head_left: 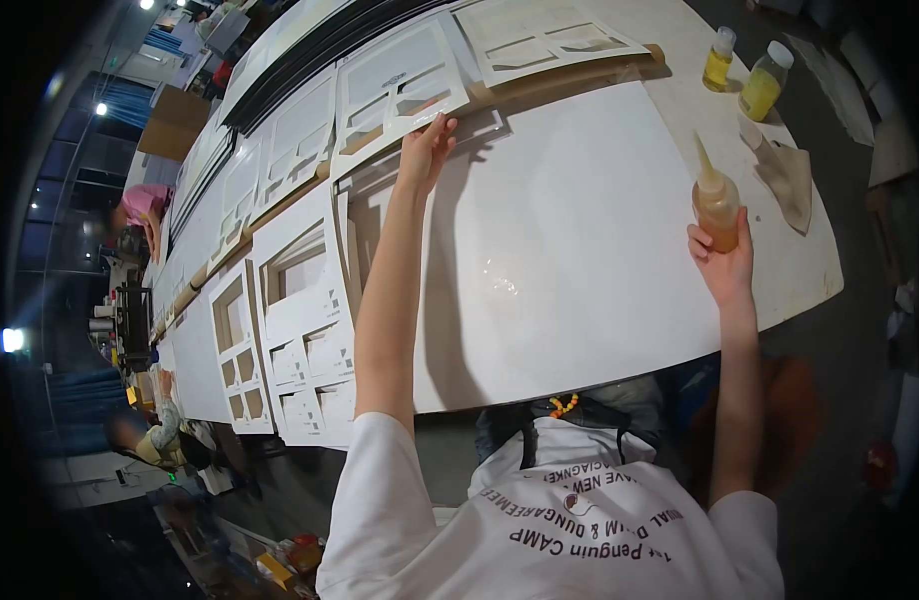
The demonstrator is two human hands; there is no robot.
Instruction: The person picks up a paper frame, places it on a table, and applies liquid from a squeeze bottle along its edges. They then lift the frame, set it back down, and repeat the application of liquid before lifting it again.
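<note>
My right hand (722, 262) is wrapped round a squeeze bottle (718, 208) with a long pointed nozzle and amber liquid inside. It holds the bottle upright above the right part of the white table. My left hand (428, 152) reaches to the far side, its fingers closed at the near edge of a white cut-out mat (448, 62) with several window openings. Part of that grip is hidden. A thin clear piece (499, 124) shows just right of these fingers. Below my left forearm lie more white mats (298, 262) with rectangular openings and small printed marks.
Two small bottles of yellow liquid, one (719, 62) beside the other (765, 84), stand at the far right. A beige cloth (783, 178) lies near the table's right edge. A brown strip (570, 84) runs along the mats. Two people work at the left.
</note>
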